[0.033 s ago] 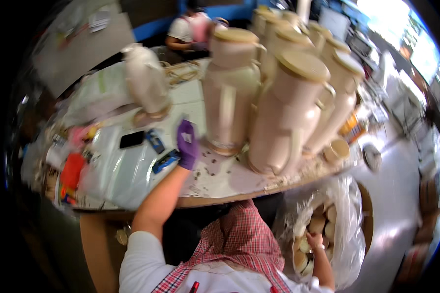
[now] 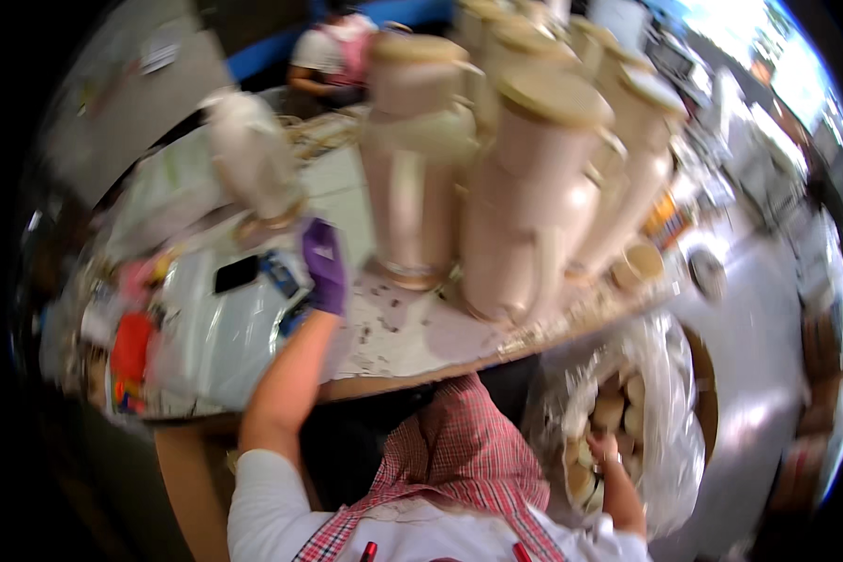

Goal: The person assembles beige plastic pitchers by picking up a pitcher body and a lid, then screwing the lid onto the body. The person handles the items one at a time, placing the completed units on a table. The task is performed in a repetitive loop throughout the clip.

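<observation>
My left hand (image 2: 324,270), in a purple glove, is over the table beside two small blue packets (image 2: 281,272). Its fingers look stretched upward and close together; a pale patch shows on it, too blurred to name. Just right of it rises a pinkish-beige vacuum flask (image 2: 412,187) with a lid and side handle. My bare right hand (image 2: 605,446) reaches down at the lower right into a clear plastic bag (image 2: 670,412). Its fingers are closed on a beige cup (image 2: 585,456) among several others; the fingertips are partly hidden.
Several more flasks (image 2: 525,206) crowd the table's right half. A single flask (image 2: 253,159) stands at the left. A black phone (image 2: 237,273), plastic sheets (image 2: 206,347), a red object (image 2: 131,347) and a loose cup (image 2: 638,267) also lie there. Another person (image 2: 332,56) sits beyond the table.
The whole view has shifted slightly, carrying the table's things leftward and up. My left hand now overlaps the nearer blue packet more. My right hand stays in the bag.
</observation>
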Tool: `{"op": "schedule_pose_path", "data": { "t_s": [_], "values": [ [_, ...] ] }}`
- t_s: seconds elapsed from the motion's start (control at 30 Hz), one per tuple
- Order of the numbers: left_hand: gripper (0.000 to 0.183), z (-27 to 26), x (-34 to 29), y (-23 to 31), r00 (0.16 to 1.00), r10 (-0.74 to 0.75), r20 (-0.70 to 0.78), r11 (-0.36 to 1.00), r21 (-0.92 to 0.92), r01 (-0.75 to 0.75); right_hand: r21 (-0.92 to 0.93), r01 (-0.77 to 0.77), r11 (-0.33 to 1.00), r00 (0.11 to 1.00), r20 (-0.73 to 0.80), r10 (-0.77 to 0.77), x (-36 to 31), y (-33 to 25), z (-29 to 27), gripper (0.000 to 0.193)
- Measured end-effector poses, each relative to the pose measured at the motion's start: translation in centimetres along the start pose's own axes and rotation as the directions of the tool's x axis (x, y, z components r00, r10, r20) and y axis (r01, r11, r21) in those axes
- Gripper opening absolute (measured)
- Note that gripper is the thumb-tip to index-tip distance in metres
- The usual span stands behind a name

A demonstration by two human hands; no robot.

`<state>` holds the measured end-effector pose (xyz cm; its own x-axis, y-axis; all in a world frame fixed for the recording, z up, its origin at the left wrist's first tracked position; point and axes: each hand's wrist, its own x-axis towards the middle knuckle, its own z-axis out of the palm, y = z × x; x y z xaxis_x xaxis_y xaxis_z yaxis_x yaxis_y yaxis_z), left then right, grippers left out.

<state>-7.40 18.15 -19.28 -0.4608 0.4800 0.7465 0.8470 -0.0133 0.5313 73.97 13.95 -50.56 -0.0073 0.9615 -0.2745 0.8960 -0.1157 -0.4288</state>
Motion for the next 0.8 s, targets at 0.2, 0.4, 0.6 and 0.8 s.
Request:
{"op": "schedule_pose_path", "data": {
  "t_s": [0.2,0.4,0.6,0.8],
  "values": [
    [0.036,-6.9,18.1,-19.2,0.923,-0.347,0.167,0.91,0.298,0.289,-0.291,-0.295,0.91,0.848,0.359,0.39,-4.0,-7.0,1.7,0.053],
    [0.034,-6.3,25.6,-19.9,0.675,-0.682,0.281,0.66,-0.162,0.734,-0.114,-0.462,0.88,0.843,0.252,0.475,-4.5,-13.4,2.6,0.082],
    [0.032,-14.5,22.1,-13.7,0.617,-0.771,0.156,0.521,-0.402,0.753,-0.002,-0.288,0.958,0.955,0.067,0.288,-0.8,-14.9,3.1,0.13],
    [0.034,-26.5,14.2,3.2,0.837,-0.539,-0.101,0.765,-0.475,0.435,0.282,-0.165,0.945,0.98,-0.058,0.188,-1.6,-14.1,2.1,0.122]
  ]
}}
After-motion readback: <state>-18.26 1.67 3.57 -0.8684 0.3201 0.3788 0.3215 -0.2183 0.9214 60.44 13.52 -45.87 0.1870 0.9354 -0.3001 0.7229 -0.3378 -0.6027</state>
